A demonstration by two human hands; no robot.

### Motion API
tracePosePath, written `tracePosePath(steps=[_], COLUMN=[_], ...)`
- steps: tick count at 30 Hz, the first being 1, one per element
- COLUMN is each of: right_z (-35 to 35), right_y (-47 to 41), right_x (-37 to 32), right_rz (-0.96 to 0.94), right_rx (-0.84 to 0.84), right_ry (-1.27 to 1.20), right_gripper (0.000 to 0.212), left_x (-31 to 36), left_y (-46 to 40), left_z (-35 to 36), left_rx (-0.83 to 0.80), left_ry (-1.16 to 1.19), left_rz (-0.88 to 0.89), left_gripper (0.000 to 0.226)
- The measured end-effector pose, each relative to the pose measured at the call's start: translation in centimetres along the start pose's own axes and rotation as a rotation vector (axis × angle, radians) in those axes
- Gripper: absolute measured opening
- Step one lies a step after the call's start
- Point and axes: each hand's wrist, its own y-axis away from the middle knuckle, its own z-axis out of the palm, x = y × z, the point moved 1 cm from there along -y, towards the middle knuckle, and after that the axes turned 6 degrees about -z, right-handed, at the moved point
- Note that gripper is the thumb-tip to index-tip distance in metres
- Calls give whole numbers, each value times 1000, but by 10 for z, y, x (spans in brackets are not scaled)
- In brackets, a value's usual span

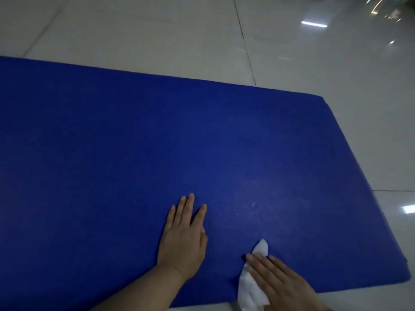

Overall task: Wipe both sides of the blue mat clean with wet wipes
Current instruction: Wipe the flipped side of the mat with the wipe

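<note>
The blue mat [134, 153] lies flat on the floor and fills most of the view, running off the left edge. My left hand [183, 239] rests flat on it near the front edge, fingers straight. To its right, my right hand [280, 281] presses a white wet wipe [251, 286] onto the mat with straight fingers; the wipe sticks out beyond the fingertips and under the palm. A faint damp sheen shows on the mat just above the wipe.
Glossy white floor tiles [157, 30] surround the mat at the back, right and front. Light reflections glint on the floor at the upper right. The mat's right end and front edge are in view.
</note>
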Motion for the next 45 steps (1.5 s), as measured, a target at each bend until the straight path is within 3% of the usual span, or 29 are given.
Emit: tracePosePath(steps=[6, 8, 12, 14, 16, 19, 22, 24, 28, 30, 34, 37, 39, 42, 45], right_z=[-19, -26, -30, -35, -29, -20, -13, -9, -10, -16, -37, -41, -35, -21, -5], right_y=[-3, -8, -39, -59, -60, -34, 9, 45, 87, 71, -1, -35, -38, -15, 19], right_x=[-9, -30, -69, -69, -68, -51, -19, 6, 30, 17, -38, -62, -62, -47, -25], right_rz=[126, 271, 698, 797, 736, 472, 321, 319, 479, 536, 362, 524, 538, 407, 365], right_rx=[-90, -74, -23, -17, -25, -10, 54, 15, -176, -108, -100, -168, -168, -187, -145], right_ry=[-234, -304, -472, -515, -447, -404, -342, -291, -286, -361, -391, -398, -393, -354, -245], right_gripper=[74, 73, 92, 76, 62, 80, 56, 58, 94, 87, 75, 83, 73, 56, 50], left_x=[7, 9, 11, 11, 9, 8, 8, 7, 8, 9, 8, 8, 8, 18, 42], left_y=[-1, 2, 3, 2, 3, 3, 3, 1, 3, 3, 3, 3, 3, 2, -7], left_z=[-5, -7, -11, -11, -11, -9, -9, -9, -7, -8, -9, -10, -8, -9, -8], left_rx=[-14, -19, 16, 13, -8, -5, -2, 6, 14, 10, 17, 16, 27, 75, 97], left_ry=[-76, -99, -74, -59, -52, -23, -16, -19, -18, -25, -33, -31, -28, 14, 34], left_rz=[-24, -13, -8, -8, -6, 2, 0, -5, -5, -4, -2, 2, 1, 0, 130], left_gripper=[59, 56, 57, 57, 57, 57, 56, 56, 57, 57, 57, 56, 55, 49, 50])
